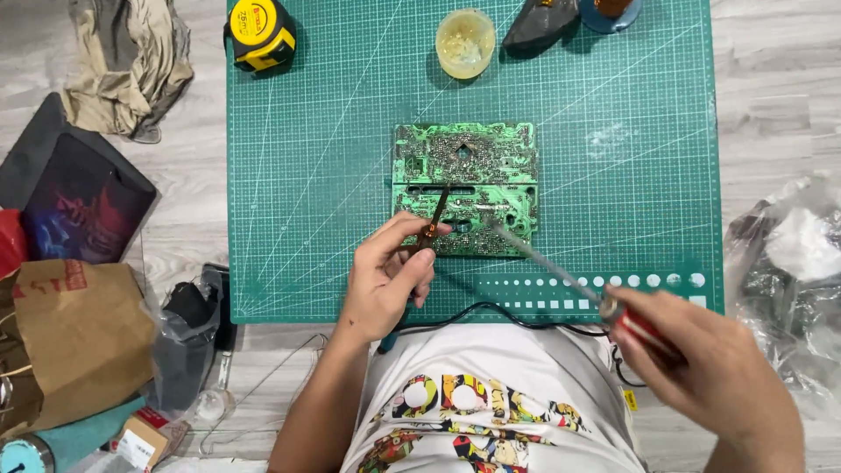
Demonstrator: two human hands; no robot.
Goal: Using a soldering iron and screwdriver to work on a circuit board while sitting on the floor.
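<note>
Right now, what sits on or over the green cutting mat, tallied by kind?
Circuit board: 1
Tape measure: 1
Round yellowish container: 1
Tweezers, in left hand: 1
Soldering iron, in right hand: 1
Total: 5

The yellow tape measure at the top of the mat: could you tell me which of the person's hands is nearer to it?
Left. The left hand, holding tweezers over the circuit board, lies below and right of the tape measure. The right hand, holding the soldering iron, is far off, bottom right.
</note>
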